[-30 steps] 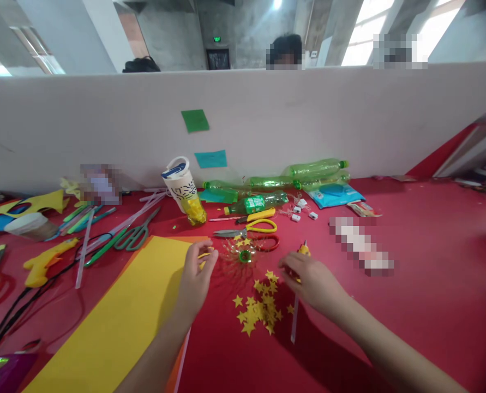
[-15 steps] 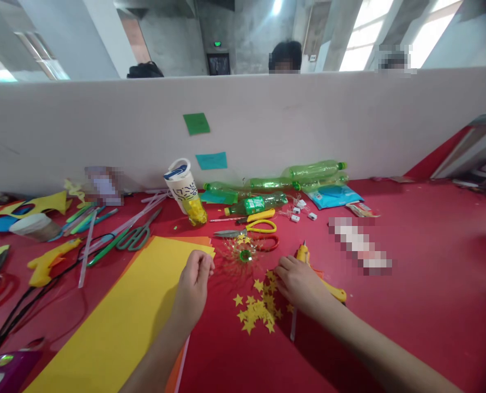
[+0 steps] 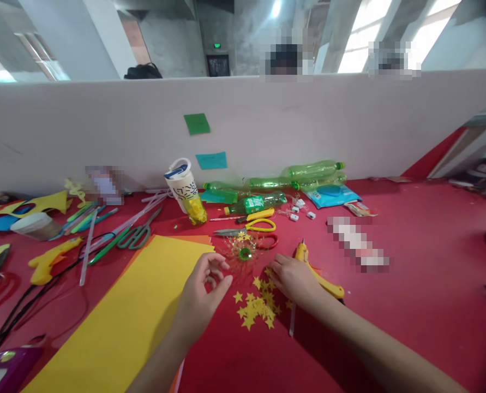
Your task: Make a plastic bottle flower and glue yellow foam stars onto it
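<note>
My left hand (image 3: 210, 278) is over the right edge of the yellow paper (image 3: 124, 305), its fingers curved and apart with nothing between them. Beside the upper right of a pile of yellow paper stars (image 3: 259, 308) is my right hand (image 3: 289, 275); its fingertips point down at the stars, and whatever they may pinch is hidden. Between and beyond the hands lies a clear plastic piece cut into thin strips (image 3: 245, 254), with a green centre and a few stars at its far edge. A yellow glue gun (image 3: 324, 281) lies partly behind my right forearm.
Yellow-handled scissors (image 3: 263, 225), a yellow cutter (image 3: 261, 215) and green bottles (image 3: 314, 170) lie farther back. A white cup (image 3: 181, 183) stands near the partition (image 3: 124, 125). At left are grey scissors (image 3: 138, 237), another glue gun (image 3: 50, 262) and glue sticks. Heads show beyond the partition.
My left hand has opened from a closed shape and moved slightly right. My right hand has shifted slightly left, staying by the stars.
</note>
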Demonstrator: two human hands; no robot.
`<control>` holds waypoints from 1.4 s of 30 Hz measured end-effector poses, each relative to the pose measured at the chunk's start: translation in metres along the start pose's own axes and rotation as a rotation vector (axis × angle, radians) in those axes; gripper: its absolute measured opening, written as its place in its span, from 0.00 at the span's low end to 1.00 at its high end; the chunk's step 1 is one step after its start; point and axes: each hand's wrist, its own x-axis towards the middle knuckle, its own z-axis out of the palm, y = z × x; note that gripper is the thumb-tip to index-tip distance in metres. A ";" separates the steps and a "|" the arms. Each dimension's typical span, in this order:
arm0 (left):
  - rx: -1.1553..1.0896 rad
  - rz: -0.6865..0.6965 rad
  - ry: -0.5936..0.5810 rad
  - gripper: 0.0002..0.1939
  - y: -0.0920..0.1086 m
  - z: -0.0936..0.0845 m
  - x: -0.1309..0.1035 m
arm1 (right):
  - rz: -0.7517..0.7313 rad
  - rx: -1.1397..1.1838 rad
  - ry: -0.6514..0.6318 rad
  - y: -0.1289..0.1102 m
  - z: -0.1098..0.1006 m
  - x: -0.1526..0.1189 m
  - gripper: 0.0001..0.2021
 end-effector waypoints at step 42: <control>-0.064 -0.154 -0.119 0.11 0.011 0.024 -0.007 | 0.373 0.113 0.021 0.053 -0.015 -0.056 0.14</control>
